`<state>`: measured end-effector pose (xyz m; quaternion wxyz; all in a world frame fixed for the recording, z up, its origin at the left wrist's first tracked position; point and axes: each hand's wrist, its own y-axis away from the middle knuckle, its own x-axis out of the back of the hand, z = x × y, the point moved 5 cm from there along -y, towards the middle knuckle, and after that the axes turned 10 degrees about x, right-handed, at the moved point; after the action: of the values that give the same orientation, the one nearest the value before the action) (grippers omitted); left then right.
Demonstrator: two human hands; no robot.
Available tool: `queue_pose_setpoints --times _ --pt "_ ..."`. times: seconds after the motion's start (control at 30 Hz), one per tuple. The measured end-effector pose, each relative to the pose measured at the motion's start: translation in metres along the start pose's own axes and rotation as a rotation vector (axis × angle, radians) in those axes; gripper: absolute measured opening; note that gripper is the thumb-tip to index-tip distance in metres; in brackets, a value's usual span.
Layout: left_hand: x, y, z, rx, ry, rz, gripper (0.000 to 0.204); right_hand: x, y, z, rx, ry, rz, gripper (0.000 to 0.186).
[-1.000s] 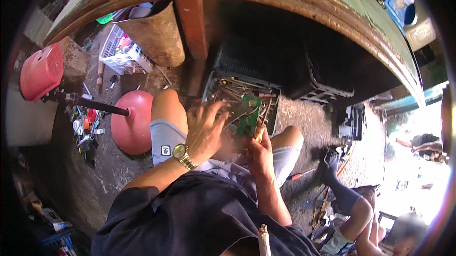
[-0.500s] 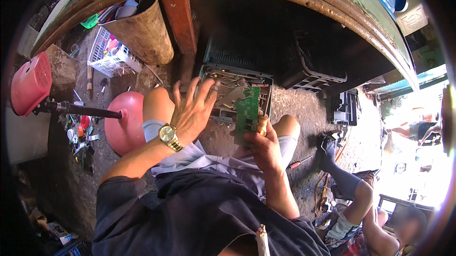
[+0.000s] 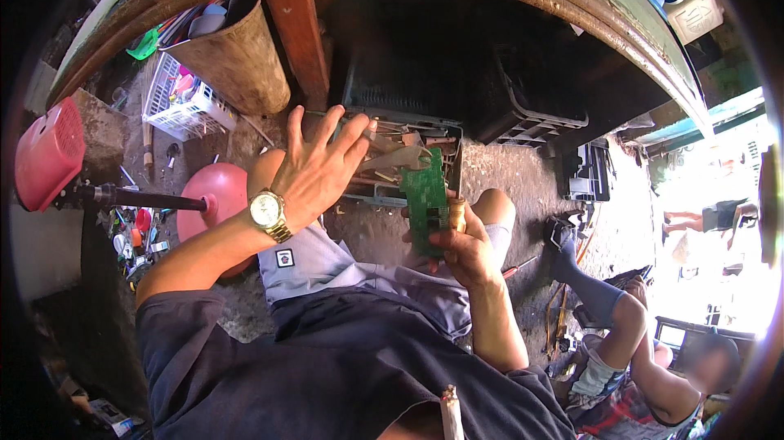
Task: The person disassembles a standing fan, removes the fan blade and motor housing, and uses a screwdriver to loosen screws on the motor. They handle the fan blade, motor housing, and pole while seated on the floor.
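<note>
In the head view, my right hand (image 3: 469, 251) sits just toward 1 o'clock from my lap, its fingers closed around the lower end of a green circuit board (image 3: 425, 199). The thumb presses across that end, probably so the upper part stands free and nothing covers its face. A pale wooden handle (image 3: 457, 213) is tucked into the same grip, along the board's 3 o'clock side; I suppose holding both together spares the other hand. What the handle belongs to I cannot tell.

The board's long axis runs close to the 12-to-6 line. Its far end points to 12, over the near side of an open crate (image 3: 380, 196) of metal tools, and its near end comes back to my palm. A grey metal piece (image 3: 396, 161) shows by its upper 10 o'clock corner; whether the two touch I cannot make out.

My left hand (image 3: 314, 175), with a gold watch (image 3: 265, 208) at the wrist, reaches toward 11 o'clock at the crate's left side. Its fingers are spread and bent a little, with nothing visible in them; what lies beneath the palm is hidden. A pink stool (image 3: 219, 187) stands at 9 o'clock, behind that forearm.
</note>
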<state>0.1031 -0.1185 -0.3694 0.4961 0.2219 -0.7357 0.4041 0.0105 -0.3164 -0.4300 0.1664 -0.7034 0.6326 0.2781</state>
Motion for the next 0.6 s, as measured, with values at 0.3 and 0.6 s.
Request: queue_pose_setpoints --times 0.3,0.6 --pt "-0.009 -0.001 0.007 -0.006 0.130 0.004 0.019 -0.001 0.002 -0.004 0.020 -0.060 0.000 0.071" --pt "-0.021 0.004 0.011 0.019 0.405 0.019 0.038 0.009 0.005 0.002 -0.008 0.102 0.069 0.066"
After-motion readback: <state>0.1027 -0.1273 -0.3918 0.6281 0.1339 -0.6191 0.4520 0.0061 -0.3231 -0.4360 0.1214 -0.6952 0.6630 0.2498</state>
